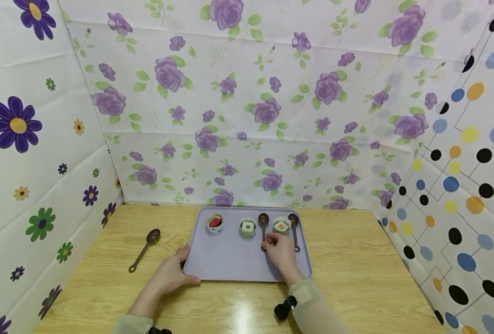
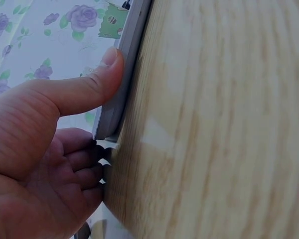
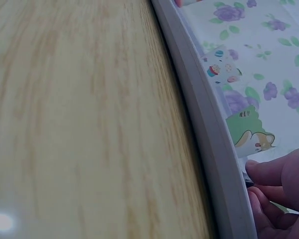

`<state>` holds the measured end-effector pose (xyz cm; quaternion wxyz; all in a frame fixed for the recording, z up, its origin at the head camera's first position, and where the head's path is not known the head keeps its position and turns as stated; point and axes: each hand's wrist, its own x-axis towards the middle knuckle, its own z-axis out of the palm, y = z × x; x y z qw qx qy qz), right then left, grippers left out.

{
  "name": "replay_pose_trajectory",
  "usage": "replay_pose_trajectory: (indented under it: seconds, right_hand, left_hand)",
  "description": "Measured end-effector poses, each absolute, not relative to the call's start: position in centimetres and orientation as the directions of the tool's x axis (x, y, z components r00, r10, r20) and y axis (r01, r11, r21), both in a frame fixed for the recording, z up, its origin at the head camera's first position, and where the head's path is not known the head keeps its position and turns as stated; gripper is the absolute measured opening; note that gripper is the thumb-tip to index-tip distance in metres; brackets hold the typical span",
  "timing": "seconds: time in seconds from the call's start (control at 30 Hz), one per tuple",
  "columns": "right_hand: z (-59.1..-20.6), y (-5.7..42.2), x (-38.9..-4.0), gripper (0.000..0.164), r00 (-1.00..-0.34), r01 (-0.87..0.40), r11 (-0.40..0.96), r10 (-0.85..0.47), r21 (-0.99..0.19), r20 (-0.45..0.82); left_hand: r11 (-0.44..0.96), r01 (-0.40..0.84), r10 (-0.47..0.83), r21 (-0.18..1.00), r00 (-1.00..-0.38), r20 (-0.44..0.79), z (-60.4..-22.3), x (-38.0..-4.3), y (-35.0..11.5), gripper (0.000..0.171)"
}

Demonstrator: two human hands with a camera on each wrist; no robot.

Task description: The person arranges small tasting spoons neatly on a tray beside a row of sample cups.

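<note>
A lilac tray [image 1: 226, 260] lies on the wooden table. At its front left corner my left hand [image 1: 169, 276] grips it, the thumb [image 2: 107, 74] against the front edge and the fingers round the left side. Over the tray's right half, my right hand [image 1: 281, 253] pinches the handle of a brown spoon [image 1: 263, 220], also partly seen between thumb and fingers in the right wrist view. This spoon lies between a cup with a white flower-like top [image 1: 247, 228] and a cup with an orange-and-white top [image 1: 281, 225]. Another brown spoon [image 1: 294, 220] rests at the tray's right side.
A small cup with a red top [image 1: 215, 223] stands at the tray's back left. On the table left of the tray lies a third brown spoon [image 1: 152, 236]. Patterned cloth walls [image 1: 247, 106] rise behind the table and on both sides.
</note>
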<state>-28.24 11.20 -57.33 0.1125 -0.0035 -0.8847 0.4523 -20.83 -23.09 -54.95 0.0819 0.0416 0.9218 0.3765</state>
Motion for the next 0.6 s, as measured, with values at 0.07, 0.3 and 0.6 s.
replay_pose_trajectory:
  seconds: [0.07,0.3,0.6]
  right_hand:
    - [-57.3,11.3,-28.2,0.024,-0.977,-0.095,0.579,0.101,-0.810,0.187]
    - [-57.0,12.3,-27.8,0.033,-0.986,-0.103,0.561,0.050,-0.822,0.158]
    - [-56.5,15.2,-27.2,0.032,-0.989,-0.147,0.558,-0.073,-0.817,0.128]
  left_hand:
    - [0.711,0.015,0.139,0.703,-0.983,-0.119,-55.0,-20.8,-23.1,0.125]
    - [0.710,0.017,0.140,0.704,-0.983,-0.118,-55.0,-20.9,-23.1,0.125]
    - [0.714,0.027,0.142,0.699,-0.984,-0.107,-54.9,-20.7,-23.0,0.126]
